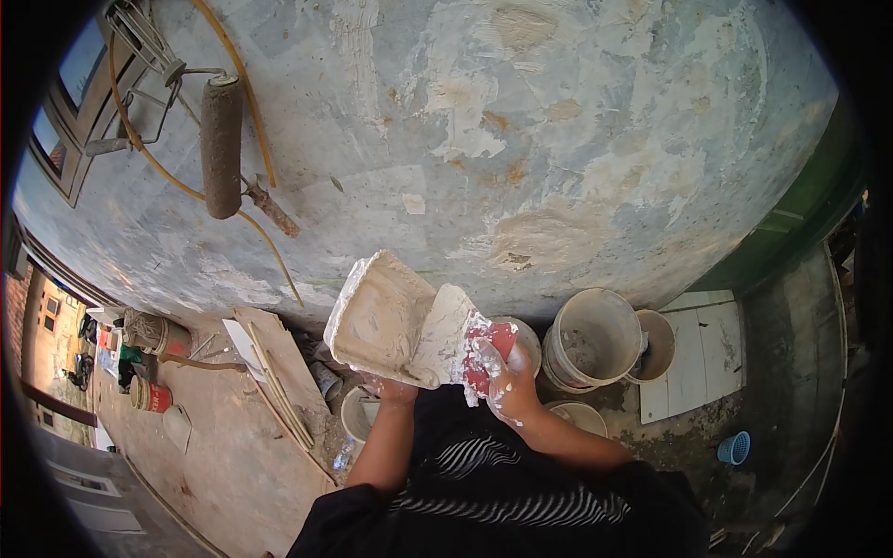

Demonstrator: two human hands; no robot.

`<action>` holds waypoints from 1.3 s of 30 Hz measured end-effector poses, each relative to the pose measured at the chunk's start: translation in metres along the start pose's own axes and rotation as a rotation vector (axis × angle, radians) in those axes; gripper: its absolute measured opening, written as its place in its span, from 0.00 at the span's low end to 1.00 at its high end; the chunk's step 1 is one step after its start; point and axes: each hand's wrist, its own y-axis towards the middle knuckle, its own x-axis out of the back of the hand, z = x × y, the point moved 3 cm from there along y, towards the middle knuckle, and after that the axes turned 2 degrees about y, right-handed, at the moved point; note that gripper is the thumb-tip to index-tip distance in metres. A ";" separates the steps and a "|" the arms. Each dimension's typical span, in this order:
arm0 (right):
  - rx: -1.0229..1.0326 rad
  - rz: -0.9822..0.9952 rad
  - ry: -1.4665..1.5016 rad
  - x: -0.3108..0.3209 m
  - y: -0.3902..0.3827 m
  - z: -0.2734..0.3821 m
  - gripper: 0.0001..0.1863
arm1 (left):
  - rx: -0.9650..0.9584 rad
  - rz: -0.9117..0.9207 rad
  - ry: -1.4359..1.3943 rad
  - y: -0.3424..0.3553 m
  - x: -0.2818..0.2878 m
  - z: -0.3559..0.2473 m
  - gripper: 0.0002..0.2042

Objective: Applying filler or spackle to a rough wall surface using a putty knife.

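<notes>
Scraper [451, 337] (red handle smeared white) juts leftward from right grip [513, 383].

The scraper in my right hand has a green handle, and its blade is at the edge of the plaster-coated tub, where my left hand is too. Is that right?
Not quite: the handle of the scraper is red, smeared with white, as the head view shows. It is in your right hand, its blade at the edge of the plaster-coated tub, where your left hand is too.
</notes>
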 end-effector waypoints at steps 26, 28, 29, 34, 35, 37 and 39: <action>-0.103 -0.611 0.273 0.282 0.151 -0.069 0.15 | 0.033 -0.187 2.210 -0.052 0.057 -0.047 0.41; -0.095 -0.644 0.309 0.291 0.176 -0.071 0.17 | 0.029 -0.187 2.232 -0.052 0.058 -0.045 0.40; -0.096 -0.683 0.328 0.296 0.186 -0.072 0.18 | 0.032 -0.189 2.240 -0.052 0.058 -0.045 0.40; -0.114 -0.749 0.436 0.301 0.223 -0.071 0.19 | 0.036 -0.197 2.277 -0.052 0.059 -0.047 0.39; -0.114 -0.773 0.447 0.301 0.227 -0.071 0.19 | 0.036 -0.196 2.280 -0.052 0.058 -0.049 0.39; -0.109 -0.753 0.457 0.299 0.235 -0.068 0.19 | 0.041 -0.198 2.294 -0.053 0.058 -0.050 0.38; -0.111 -0.754 0.471 0.297 0.241 -0.065 0.19 | 0.049 -0.202 2.302 -0.053 0.059 -0.052 0.38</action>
